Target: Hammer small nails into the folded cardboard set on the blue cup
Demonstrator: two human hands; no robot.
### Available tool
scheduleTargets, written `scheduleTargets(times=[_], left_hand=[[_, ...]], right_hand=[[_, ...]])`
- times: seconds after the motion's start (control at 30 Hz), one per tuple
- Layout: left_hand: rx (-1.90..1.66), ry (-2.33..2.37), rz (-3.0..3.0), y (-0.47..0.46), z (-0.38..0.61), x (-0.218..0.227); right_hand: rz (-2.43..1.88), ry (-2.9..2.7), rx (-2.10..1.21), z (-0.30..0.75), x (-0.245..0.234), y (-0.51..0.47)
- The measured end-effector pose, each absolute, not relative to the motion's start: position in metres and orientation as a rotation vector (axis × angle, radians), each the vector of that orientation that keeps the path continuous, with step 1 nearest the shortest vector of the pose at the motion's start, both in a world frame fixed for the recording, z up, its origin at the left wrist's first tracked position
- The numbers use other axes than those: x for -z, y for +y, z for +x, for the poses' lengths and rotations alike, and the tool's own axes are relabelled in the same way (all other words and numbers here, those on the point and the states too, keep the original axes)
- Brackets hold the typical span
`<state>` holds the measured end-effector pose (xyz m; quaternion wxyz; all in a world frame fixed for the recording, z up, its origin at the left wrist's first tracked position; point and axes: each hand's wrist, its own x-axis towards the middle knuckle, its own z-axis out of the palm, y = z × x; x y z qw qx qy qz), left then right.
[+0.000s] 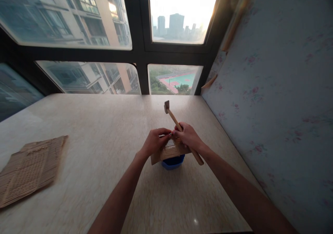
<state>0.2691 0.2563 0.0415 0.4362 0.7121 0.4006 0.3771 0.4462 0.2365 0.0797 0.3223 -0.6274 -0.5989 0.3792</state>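
Observation:
My right hand [188, 136] is closed around the wooden handle of a hammer [173, 117], its head up and away from me, the handle end sticking out below my wrist. The thumb of that hand meets the fingertips of my left hand [154, 141], which are pinched together. Something small and dark shows where they meet; it is too small to name. Under both hands lies a piece of corrugated cardboard [169, 153] with a shiny, clear-looking patch in its middle. It rests over a blue container [173, 163], whose inside is mostly hidden.
A larger corrugated cardboard sheet [33, 168] lies at the left on the pale marbled surface [104, 130]. Dark-framed windows [142, 53] border the far side. A wall with floral paper [270, 98] runs along the right, its paper peeling near the window.

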Motion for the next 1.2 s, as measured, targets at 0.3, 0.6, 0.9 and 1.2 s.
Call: scheduleTargets(times=[0.3,0.6,0.9,1.2], left_hand=[[-0.909,1.204,1.955,0.25,0.265,-0.05],[-0.93,1.269,1.88,0.239,0.279,-0.049],[-0.934,1.269,1.966,0.237,0.279,-0.047],[-1.019,1.199,1.927,0.24,0.28,-0.038]], right_hand=[[-1.532,-1.56,-0.974,0.456,-0.096,0.217],[-1.472,-1.52,-1.326,0.486,-0.114,0.158],[-1.468,-1.428,-1.496,0.49,-0.111,0.147],[-1.597,-1.533,-1.377,0.489,-0.121,0.125]])
